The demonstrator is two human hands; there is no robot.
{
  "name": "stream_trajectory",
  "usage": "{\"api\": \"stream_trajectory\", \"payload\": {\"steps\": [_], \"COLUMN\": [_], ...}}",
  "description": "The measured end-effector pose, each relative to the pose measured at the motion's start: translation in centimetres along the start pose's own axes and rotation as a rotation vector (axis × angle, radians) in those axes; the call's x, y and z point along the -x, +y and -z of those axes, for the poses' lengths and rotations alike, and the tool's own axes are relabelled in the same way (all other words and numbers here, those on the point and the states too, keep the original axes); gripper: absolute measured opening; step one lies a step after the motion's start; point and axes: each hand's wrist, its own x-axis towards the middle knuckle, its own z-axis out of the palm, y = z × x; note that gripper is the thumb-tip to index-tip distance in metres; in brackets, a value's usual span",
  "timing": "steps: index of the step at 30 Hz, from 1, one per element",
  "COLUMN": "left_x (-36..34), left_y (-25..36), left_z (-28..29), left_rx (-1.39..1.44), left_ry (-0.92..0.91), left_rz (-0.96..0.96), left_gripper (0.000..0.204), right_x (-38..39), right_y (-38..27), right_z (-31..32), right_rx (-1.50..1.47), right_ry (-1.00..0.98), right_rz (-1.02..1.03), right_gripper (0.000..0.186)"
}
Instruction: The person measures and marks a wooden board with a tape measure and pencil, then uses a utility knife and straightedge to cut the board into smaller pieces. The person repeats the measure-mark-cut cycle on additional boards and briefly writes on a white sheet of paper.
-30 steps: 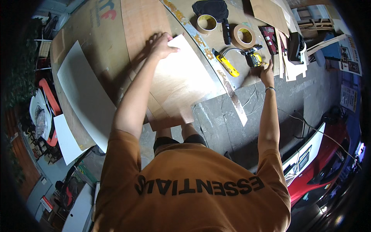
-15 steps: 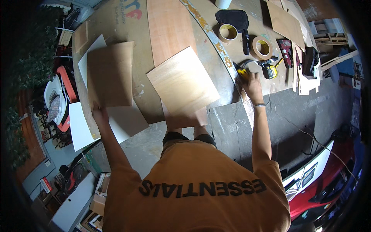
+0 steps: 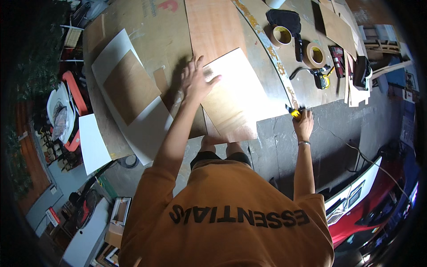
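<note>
My left hand (image 3: 195,82) is open, its fingers spread over the left edge of a pale thin plywood sheet (image 3: 235,89). That sheet lies askew on a longer reddish plywood strip (image 3: 215,26). In my right hand (image 3: 304,126) is a yellow-and-black utility knife (image 3: 295,114), held just past the table's near edge, by the lower end of a long paint-worn metal straightedge (image 3: 271,51). To the left, a brown board (image 3: 131,86) rests on a white sheet (image 3: 149,129).
Tape rolls (image 3: 315,54), a black marker (image 3: 298,48), a tape measure (image 3: 323,81) and a black cloth (image 3: 284,21) lie on the table's right side. Wood offcuts (image 3: 340,33) are stacked at the far right. A cable (image 3: 351,146) runs across the floor.
My left hand has let go of the brown board, now on the white sheet, and moved right onto the pale plywood. My right hand has brought the utility knife nearer to me.
</note>
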Motion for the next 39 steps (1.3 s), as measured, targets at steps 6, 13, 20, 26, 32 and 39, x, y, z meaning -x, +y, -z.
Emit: {"api": "stream_trajectory", "payload": {"steps": [6, 13, 20, 26, 32, 39], "left_x": [0.4, 4.4, 19.0, 17.4, 13.9, 5.8], "left_y": [-0.4, -9.7, -6.7, 0.8, 2.1, 1.6], "left_z": [0.7, 4.9, 2.1, -4.2, -1.8, -2.2], "left_rx": [-0.109, 0.999, 1.472, 1.690, 1.394, 0.578], "left_ry": [-0.405, -0.776, -0.591, -0.511, -1.018, -0.132], "left_rz": [0.193, 0.288, 0.802, 0.948, 0.960, -0.296], "left_gripper": [0.108, 0.030, 0.040, 0.046, 0.060, 0.043], "right_x": [2.7, 7.8, 14.2, 17.8, 19.6, 20.3], "right_y": [-1.3, -8.7, -16.9, -21.9, -22.6, -21.3], "right_z": [3.9, 8.2, 6.5, 3.3, -0.1, -4.3], "right_rx": [-0.248, -0.439, -0.569, -0.536, -0.484, -0.364], "right_ry": [-0.191, -0.136, -0.063, 0.061, 0.100, 0.096], "right_rz": [-0.121, -0.201, -0.290, -0.281, -0.267, -0.247], "right_gripper": [0.036, 0.035, 0.032, 0.034, 0.036, 0.045]}}
